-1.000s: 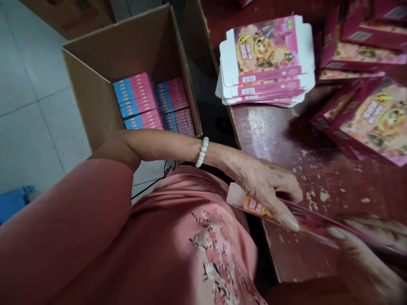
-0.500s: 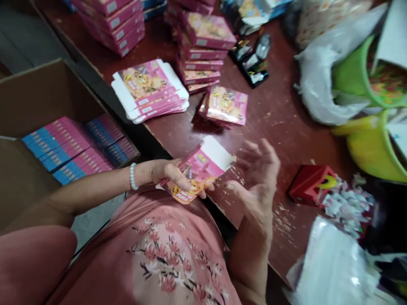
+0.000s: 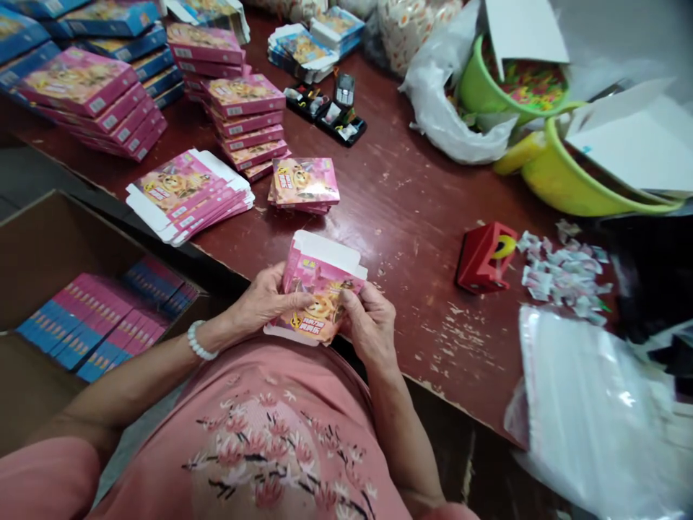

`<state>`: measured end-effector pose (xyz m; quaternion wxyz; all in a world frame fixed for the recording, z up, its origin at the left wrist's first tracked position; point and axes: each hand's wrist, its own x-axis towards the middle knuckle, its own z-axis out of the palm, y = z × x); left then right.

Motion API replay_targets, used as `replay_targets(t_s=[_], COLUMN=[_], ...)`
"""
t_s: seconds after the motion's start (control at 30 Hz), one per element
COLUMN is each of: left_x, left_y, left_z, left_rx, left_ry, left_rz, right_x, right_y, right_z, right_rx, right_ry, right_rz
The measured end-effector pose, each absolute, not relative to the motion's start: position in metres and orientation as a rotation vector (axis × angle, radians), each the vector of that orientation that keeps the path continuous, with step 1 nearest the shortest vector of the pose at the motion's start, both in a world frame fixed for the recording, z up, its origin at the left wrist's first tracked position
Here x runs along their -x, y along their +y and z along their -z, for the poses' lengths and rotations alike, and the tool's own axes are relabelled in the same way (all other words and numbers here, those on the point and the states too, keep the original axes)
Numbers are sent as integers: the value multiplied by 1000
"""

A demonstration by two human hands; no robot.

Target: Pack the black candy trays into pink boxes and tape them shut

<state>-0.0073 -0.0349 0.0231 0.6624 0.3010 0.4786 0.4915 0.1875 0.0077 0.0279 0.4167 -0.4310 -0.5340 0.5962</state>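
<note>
A pink box blank (image 3: 319, 289) with white end flaps is held in front of my body at the table's edge. My left hand (image 3: 271, 297) grips its left side, thumb lying on the printed face. On the right side, my right hand (image 3: 368, 318) pinches the edge with the thumb on top; its other fingers are partly hidden behind. Beyond the hands lie a pile of flat pink blanks (image 3: 187, 191) and a short pile of pink boxes (image 3: 304, 182).
Stacks of pink boxes (image 3: 246, 97) and blue boxes (image 3: 116, 22) stand at the back left. A carton (image 3: 32, 238) holds packed boxes. Rightward are a red tape dispenser (image 3: 481, 256), paper scraps (image 3: 566, 274), plastic bags (image 3: 585, 404), a green basin (image 3: 471, 87) and a yellow basin (image 3: 574, 184).
My right hand, open and apart before, has come in and taken hold of the blank's right side. The blank now faces upward more squarely. The camera view has shifted right.
</note>
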Motion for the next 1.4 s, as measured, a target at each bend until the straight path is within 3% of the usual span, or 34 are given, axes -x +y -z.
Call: replay_targets(t_s=[0.4,0.87,1.13,1.4], left_x=[-8,0,-3,7], left_y=[-44,-53,-44,-50], left_z=[-3,2,0,-4], left_rx=[-1090,-1323,-1088,-1054], left_ry=[1311,1452,1351,1179], left_rz=[-989,-785,-1165,-1038], right_x=[-200,-203,-203,-212], right_y=[-15,-23,-32,-38], right_z=[-7,2,6,18], right_rx=[1137,1180,1145,1128], right_ry=[-934,-1058,-1094,-1192], right_rz=[-1508,-1374,-1391,-1376])
